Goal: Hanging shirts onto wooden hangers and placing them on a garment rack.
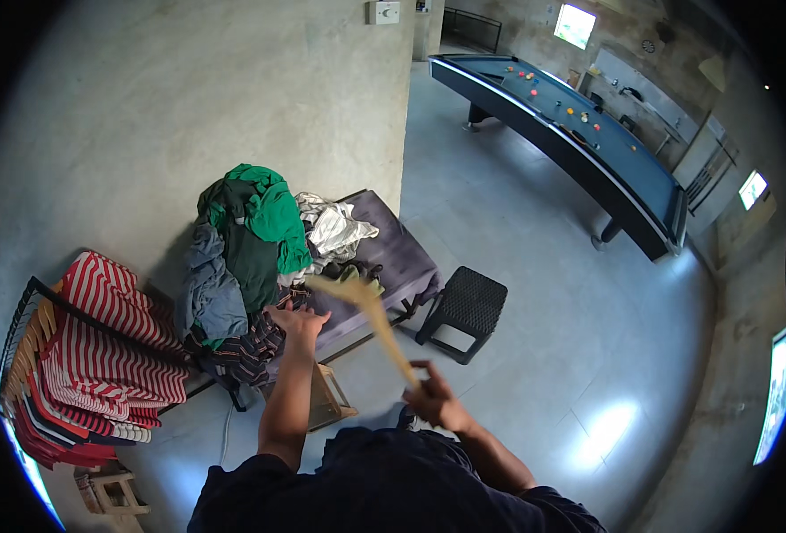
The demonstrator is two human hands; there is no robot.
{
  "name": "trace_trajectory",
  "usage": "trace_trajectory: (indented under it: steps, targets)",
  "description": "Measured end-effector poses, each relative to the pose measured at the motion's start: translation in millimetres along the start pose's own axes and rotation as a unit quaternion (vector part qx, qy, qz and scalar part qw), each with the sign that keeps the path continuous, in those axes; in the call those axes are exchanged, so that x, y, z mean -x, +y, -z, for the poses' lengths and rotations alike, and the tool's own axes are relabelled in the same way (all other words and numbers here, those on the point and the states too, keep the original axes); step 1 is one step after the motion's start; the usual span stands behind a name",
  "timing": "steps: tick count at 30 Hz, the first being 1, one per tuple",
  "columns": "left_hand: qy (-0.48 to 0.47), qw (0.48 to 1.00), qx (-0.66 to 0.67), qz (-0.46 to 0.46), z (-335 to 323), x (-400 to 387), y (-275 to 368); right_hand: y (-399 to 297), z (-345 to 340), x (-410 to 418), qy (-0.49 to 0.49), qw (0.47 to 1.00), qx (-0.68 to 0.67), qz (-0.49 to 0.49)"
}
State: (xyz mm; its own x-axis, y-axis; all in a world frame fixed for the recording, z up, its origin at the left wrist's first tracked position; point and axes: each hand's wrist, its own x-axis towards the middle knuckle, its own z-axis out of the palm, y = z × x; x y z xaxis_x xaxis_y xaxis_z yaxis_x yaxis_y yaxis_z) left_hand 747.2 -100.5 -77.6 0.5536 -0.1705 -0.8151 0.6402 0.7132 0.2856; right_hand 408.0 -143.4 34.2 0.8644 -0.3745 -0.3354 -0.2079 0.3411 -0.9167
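Note:
My right hand (437, 401) grips one end of a wooden clothes hanger (383, 323), which is blurred and slants up and left in front of me. Spread open with nothing in it, my left hand (298, 321) is close to the piled clothes on a bench-like surface with a dark purple cover (393, 233). That heap includes a bright green garment (276, 213), a dark green garment (250, 263), a blue-grey garment (214, 286) and a white garment (340, 230). Beside my left wrist lies a dark striped garment (250, 353).
At left, a black metal rack (30, 300) carries red-and-white striped shirts (110, 353) on wooden hangers. A black plastic stool (469, 303) stands right of the bench, and a wooden stool (330, 400) is below it. Farther off is a pool table (553, 140) with several balls.

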Motion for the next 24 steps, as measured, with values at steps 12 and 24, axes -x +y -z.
trace_trajectory:
  steps: [12, 24]
  targets:
    - [-0.056, 0.995, -0.071, 0.04, -35, -64, -46, -8, 60, -137, 0.08, 0.944, 0.243, 0.209]
    - [-0.295, 0.948, -0.104, 0.059, -97, -72, -33, -7, 56, -304, -0.138, 0.906, 0.399, 0.032]
